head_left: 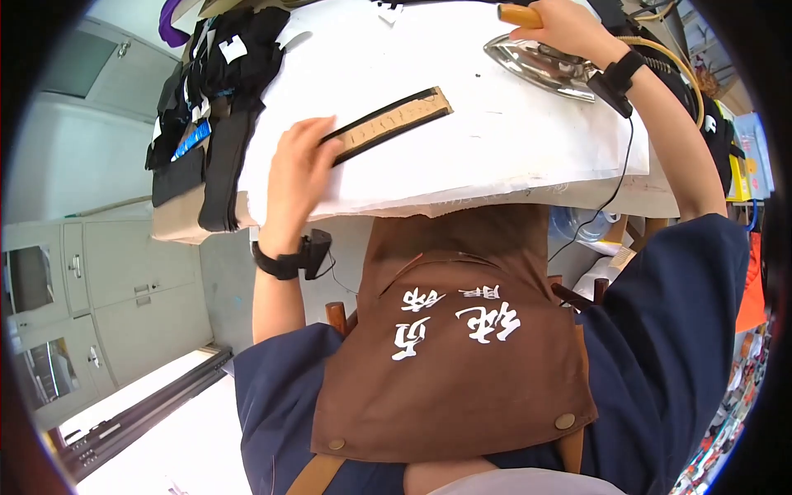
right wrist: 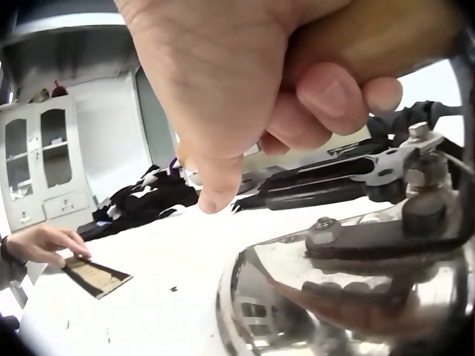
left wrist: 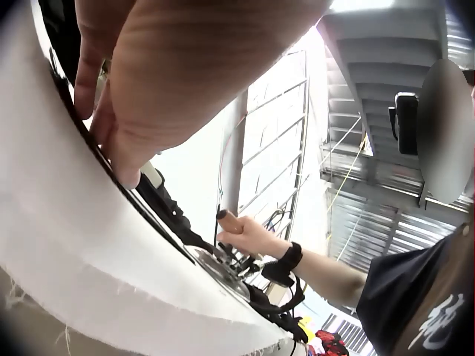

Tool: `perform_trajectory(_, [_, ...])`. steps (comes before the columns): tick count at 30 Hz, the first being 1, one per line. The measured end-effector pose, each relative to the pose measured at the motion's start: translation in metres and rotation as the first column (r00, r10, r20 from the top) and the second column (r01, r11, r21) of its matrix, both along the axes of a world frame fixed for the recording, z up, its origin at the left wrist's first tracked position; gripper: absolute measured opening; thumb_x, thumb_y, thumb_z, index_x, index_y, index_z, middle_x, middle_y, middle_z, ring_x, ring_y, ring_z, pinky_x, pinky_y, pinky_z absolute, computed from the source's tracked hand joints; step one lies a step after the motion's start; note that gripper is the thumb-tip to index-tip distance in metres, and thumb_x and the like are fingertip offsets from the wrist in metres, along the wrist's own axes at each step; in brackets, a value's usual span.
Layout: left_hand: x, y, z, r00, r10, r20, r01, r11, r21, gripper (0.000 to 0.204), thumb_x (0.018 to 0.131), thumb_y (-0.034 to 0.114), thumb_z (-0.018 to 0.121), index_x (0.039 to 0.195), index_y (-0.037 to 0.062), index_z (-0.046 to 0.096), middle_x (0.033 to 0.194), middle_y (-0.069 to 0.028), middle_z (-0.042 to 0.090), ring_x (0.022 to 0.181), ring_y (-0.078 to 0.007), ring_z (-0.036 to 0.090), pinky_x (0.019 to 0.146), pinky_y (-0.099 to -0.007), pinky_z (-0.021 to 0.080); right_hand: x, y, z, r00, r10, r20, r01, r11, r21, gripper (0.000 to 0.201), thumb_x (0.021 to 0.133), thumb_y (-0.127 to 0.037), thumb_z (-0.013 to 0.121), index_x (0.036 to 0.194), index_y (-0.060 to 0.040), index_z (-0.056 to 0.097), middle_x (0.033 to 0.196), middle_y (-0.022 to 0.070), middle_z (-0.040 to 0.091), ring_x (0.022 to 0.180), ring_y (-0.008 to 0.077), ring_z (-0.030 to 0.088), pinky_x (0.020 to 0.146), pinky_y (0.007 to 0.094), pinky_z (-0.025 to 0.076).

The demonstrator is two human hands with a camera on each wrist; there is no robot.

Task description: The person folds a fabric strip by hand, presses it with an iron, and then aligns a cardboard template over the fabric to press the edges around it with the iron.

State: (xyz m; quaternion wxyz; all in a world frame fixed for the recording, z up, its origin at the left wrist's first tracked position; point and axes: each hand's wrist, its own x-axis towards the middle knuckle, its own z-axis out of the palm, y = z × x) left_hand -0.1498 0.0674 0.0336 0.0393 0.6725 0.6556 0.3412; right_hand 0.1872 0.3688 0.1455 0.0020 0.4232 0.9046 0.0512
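Observation:
My right hand (head_left: pixel 573 31) grips the wooden handle of a shiny metal iron (head_left: pixel 535 68) at the upper right of the white-covered table. In the right wrist view, the fingers curl round that handle above the polished iron body (right wrist: pixel 297 297). A narrow tan cardboard strip (head_left: pixel 398 120) lies slantwise mid-table, edged with black fabric (head_left: pixel 388 142) along both long sides. My left hand (head_left: pixel 299 169), slightly blurred, is at the strip's left end. Its fingers (left wrist: pixel 104 126) extend down to the black edge in the left wrist view.
Dark garments (head_left: pixel 247 62) with white tags are heaped at the table's left end, some hanging over the edge. A yellowish hose (head_left: pixel 689 62) runs behind the iron. White cloth (head_left: pixel 462 177) covers the tabletop. Grey cabinets (head_left: pixel 124 289) stand to the left.

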Motion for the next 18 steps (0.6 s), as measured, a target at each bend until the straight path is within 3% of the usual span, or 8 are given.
perform_trajectory(1, [-0.011,-0.003,-0.001,0.995,0.057,0.083,-0.06,0.998,0.035,0.034,0.097,0.008,0.074,0.131,0.0069,0.075,0.127,-0.0147,0.072,0.116,-0.0326,0.069,0.097,-0.0417,0.056,0.005,0.0,0.001,1.0,0.013,0.002,-0.013,1.0,-0.01,0.066,0.088,-0.065,0.079,0.091,0.0016,0.079,0.085,0.0282,0.074,0.084,0.0456,0.074,0.076,0.0498,0.058])
perform_trajectory(2, [-0.025,-0.007,0.0,0.989,0.147,0.004,-0.147,0.988,0.039,0.027,0.102,0.012,0.07,0.127,0.0068,0.077,0.122,-0.0139,0.075,0.109,-0.029,0.073,0.091,-0.0367,0.058,0.01,-0.001,0.002,0.999,0.039,-0.033,-0.039,0.999,0.019,0.065,0.088,-0.063,0.08,0.094,0.0019,0.077,0.085,0.0279,0.073,0.082,0.0461,0.072,0.075,0.0505,0.057])
perform_trajectory(5, [-0.057,-0.027,0.006,0.917,0.339,0.21,-0.307,0.937,-0.167,0.028,0.107,0.018,0.064,0.128,0.006,0.078,0.114,-0.0104,0.081,0.102,-0.0209,0.077,0.09,-0.0314,0.057,0.003,-0.01,-0.005,0.981,0.152,-0.123,-0.144,0.987,0.068,0.062,0.089,-0.058,0.082,0.1,0.0025,0.073,0.086,0.0271,0.072,0.078,0.0472,0.069,0.073,0.0518,0.055])
perform_trajectory(8, [-0.077,-0.037,0.005,0.9,0.343,0.269,-0.278,0.927,-0.252,0.028,0.107,0.019,0.063,0.127,0.0062,0.078,0.113,-0.0099,0.082,0.105,-0.0187,0.077,0.092,-0.0308,0.056,-0.009,-0.035,-0.018,0.813,0.552,-0.182,-0.411,0.768,0.491,0.03,0.098,-0.032,0.08,0.11,-0.0047,0.073,0.103,0.0134,0.074,0.096,0.0307,0.073,0.085,0.0361,0.058])
perform_trajectory(9, [-0.073,-0.037,0.008,0.907,0.346,0.24,-0.279,0.921,-0.271,0.028,0.106,0.021,0.066,0.125,0.0061,0.079,0.112,-0.0104,0.082,0.104,-0.0188,0.076,0.094,-0.0306,0.057,-0.018,-0.049,-0.044,0.692,0.613,-0.382,-0.433,0.775,0.46,0.02,0.098,-0.016,0.077,0.112,-0.0046,0.069,0.111,0.0122,0.071,0.105,0.0329,0.069,0.091,0.0371,0.056])
perform_trajectory(10, [-0.069,-0.034,0.008,0.912,0.331,0.243,-0.266,0.926,-0.267,0.028,0.104,0.024,0.07,0.124,0.0058,0.079,0.112,-0.0115,0.081,0.104,-0.0197,0.076,0.094,-0.0319,0.057,-0.031,-0.073,-0.051,0.7,0.52,-0.489,-0.517,0.842,0.154,0.019,0.096,-0.013,0.075,0.114,-0.0079,0.071,0.108,0.0112,0.073,0.102,0.0353,0.071,0.088,0.0422,0.057])
perform_trajectory(12, [-0.059,-0.028,0.012,0.945,0.236,0.227,-0.174,0.949,-0.263,0.03,0.102,0.025,0.073,0.124,0.0059,0.08,0.112,-0.0118,0.08,0.103,-0.0208,0.076,0.094,-0.0333,0.058,-0.051,-0.107,-0.069,0.695,0.516,-0.5,-0.622,0.781,-0.057,0.017,0.096,-0.01,0.072,0.112,-0.0058,0.07,0.11,0.0111,0.07,0.108,0.034,0.068,0.092,0.0433,0.056])
perform_trajectory(18, [-0.051,-0.022,0.018,0.967,0.167,0.193,-0.086,0.925,-0.369,0.038,0.093,0.032,0.083,0.123,0.0082,0.08,0.109,-0.0113,0.077,0.1,-0.0223,0.073,0.093,-0.0358,0.058,-0.069,-0.127,-0.099,0.755,0.472,-0.455,-0.541,0.84,-0.027,0.018,0.093,-0.007,0.072,0.111,-0.0032,0.07,0.114,0.0099,0.067,0.11,0.0332,0.064,0.096,0.0436,0.055])
